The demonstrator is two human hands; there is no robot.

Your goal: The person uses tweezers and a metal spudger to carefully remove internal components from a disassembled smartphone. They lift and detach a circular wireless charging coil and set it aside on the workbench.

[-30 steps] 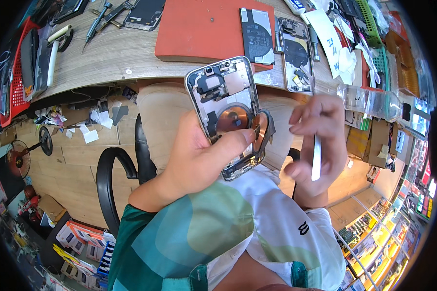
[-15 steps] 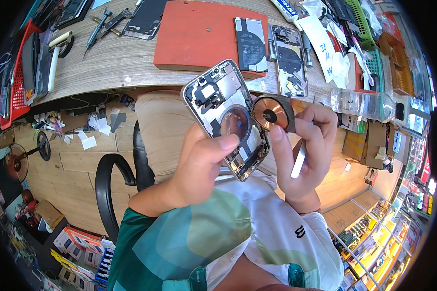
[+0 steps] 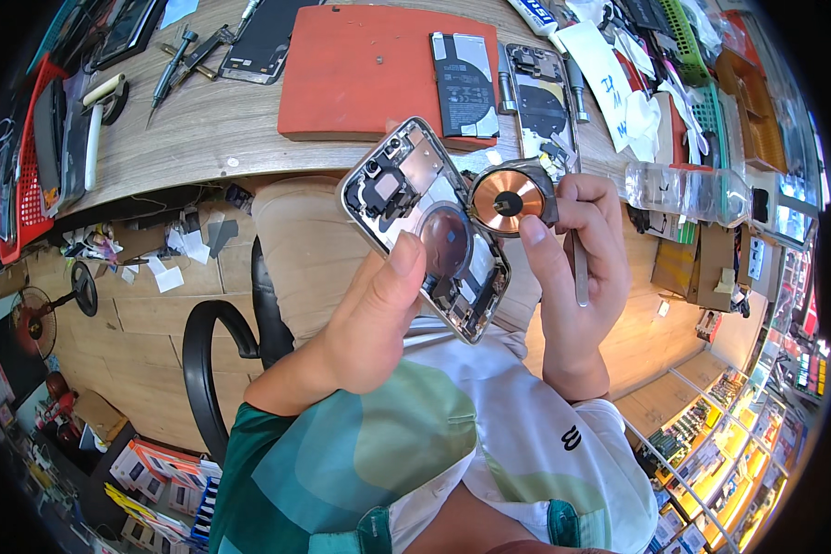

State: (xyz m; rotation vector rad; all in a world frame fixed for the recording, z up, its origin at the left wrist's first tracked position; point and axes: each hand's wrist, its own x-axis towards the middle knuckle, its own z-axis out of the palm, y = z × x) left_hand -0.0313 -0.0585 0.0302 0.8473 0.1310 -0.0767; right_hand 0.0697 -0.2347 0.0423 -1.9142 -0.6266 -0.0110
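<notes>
My left hand (image 3: 365, 323) is closed around the lower left edge of an opened phone housing (image 3: 423, 171), held tilted above my lap. A dark round recess shows in its middle, with camera parts at the upper end. Between thumb and fingers, my right hand (image 3: 577, 300) pinches a copper charging coil (image 3: 527, 201) with a black centre. The coil faces up, close against the housing's right edge; whether it is joined to it I cannot tell. Metal tweezers (image 3: 580, 270) also rest in my right hand, pointing down along the palm.
On the bench beyond lie a red pad (image 3: 369, 78), a phone battery (image 3: 467, 85) on it, and another opened phone (image 3: 537, 97). Screwdrivers (image 3: 171, 78) and a dark phone screen (image 3: 270, 37) are at the far left. A clear plastic box (image 3: 679, 194) stands at right.
My left thumb has lifted off the round recess to the housing's edge. The coil has turned to face up more, and the tweezers have swung more upright in my right hand.
</notes>
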